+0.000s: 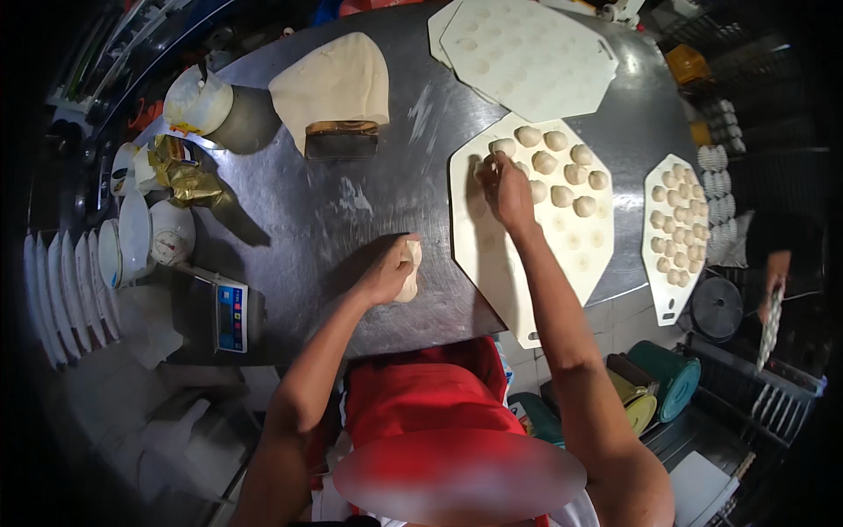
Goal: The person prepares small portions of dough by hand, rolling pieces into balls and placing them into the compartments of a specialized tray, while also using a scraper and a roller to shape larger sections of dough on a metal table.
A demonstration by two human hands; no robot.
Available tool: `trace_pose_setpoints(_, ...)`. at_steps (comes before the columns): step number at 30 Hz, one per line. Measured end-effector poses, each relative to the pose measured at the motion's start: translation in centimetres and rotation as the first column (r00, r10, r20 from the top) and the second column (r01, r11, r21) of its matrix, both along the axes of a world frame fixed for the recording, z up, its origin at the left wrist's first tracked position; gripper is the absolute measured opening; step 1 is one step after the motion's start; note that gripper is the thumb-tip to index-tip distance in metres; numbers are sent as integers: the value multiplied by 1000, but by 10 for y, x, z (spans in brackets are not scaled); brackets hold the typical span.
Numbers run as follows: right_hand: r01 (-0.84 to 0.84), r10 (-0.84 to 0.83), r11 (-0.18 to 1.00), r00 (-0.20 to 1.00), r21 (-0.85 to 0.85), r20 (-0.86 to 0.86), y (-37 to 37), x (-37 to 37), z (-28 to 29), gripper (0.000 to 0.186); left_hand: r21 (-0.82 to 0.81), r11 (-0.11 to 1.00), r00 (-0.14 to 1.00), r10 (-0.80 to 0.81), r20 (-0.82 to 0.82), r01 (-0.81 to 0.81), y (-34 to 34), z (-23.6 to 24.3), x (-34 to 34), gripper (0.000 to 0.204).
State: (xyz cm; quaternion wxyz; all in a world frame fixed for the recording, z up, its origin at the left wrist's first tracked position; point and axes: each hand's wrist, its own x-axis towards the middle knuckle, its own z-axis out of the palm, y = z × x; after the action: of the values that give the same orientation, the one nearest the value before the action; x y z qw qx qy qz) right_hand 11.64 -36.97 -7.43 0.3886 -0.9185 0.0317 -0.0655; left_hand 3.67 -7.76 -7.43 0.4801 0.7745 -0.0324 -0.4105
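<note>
My left hand (386, 274) is closed round a lump of pale dough (409, 270) on the metal table, near its front edge. Over a white board (479, 263) to the right, my right hand (509, 193) reaches to the far left corner. Its fingertips are pinched at a dough ball (502, 147); the hand partly hides the grip. Several more dough balls (544, 162) sit in loose rows on that board. Farther back lies a large slab of dough (338, 75), with a wooden-handled dough scraper (342, 139) at its near edge.
Stacked white boards (527, 53) lie at the back. Another board (659, 263) of dough balls stands at the right. A digital scale (232, 316), a white tub (198, 98) and a gold bag (189, 180) are left. Far right, another person's hand (777, 268) holds a board.
</note>
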Motion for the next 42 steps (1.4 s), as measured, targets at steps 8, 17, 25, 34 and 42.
trace_pose_setpoints(8,-202,333,870,914,450,-233,88,-90,72,30,-330,930,980,190,63,-160,-2,37,0,52)
trace_pose_setpoints(17,87,21,952,938,294,-347,122,-137,104,62,-35,957,867,-245,434,288,7,70,-11,24)
trace_pose_setpoints(25,168,-139,968,977,185,-162,123,-130,116,21,216,905,589,-406,699,366,-31,31,-6,25)
trace_pose_setpoints(34,46,-16,988,981,148,-192,29,-93,36,28,152,988,985,-60,164,35,-15,-12,1,41)
trace_pose_setpoints(42,19,-24,999,989,-33,-148,42,-76,34,48,-79,983,979,171,109,-163,3,34,-14,70)
